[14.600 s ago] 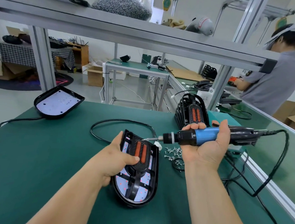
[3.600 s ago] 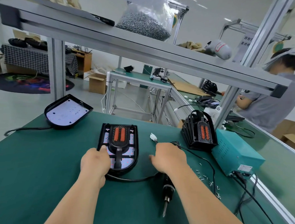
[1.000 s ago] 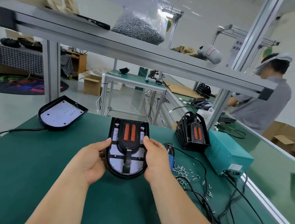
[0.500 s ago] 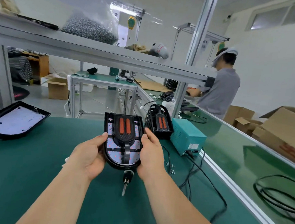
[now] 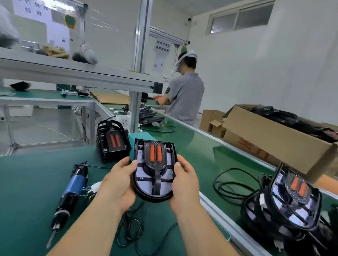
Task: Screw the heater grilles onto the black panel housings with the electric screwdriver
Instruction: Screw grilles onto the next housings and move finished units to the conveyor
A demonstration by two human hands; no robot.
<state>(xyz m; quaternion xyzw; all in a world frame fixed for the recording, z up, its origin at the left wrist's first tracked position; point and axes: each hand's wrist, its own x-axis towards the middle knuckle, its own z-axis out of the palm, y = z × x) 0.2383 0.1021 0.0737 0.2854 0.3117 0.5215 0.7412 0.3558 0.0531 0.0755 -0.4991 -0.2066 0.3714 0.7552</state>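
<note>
Two hands are holding a black panel (image 5: 144, 184) in mid-air at the centre of the frame, above the edge of a green counter (image 5: 22, 189). The left hand (image 5: 121, 182) is gripping the panel's left edge, thumb lying on the rim and fingers curling underneath. The right hand (image 5: 185, 184) is gripping the right edge in the same way, its thumb resting on the rim near the top. The panel is sitting between the two palms, rounded end toward the person, square end pointing away. A grille (image 5: 155, 156) with two orange bars is lying on the panel's face, turned up to the camera.

The screwdriver (image 5: 70, 189), blue in the middle and black at both ends, is lying on the counter at lower left, tip pointing toward the bottom edge; it is lying left of the left hand, and neither hand is touching it. A stack of grilles (image 5: 111, 140) is standing just behind the panel, left of centre. At lower right, more panels (image 5: 292, 201) are piling up on a second green surface, with a looped black cable (image 5: 233, 185) lying beside them. A cardboard box (image 5: 270, 136) is sitting open at right. A worker (image 5: 185, 95) in grey is standing at a far counter, back turned.
</note>
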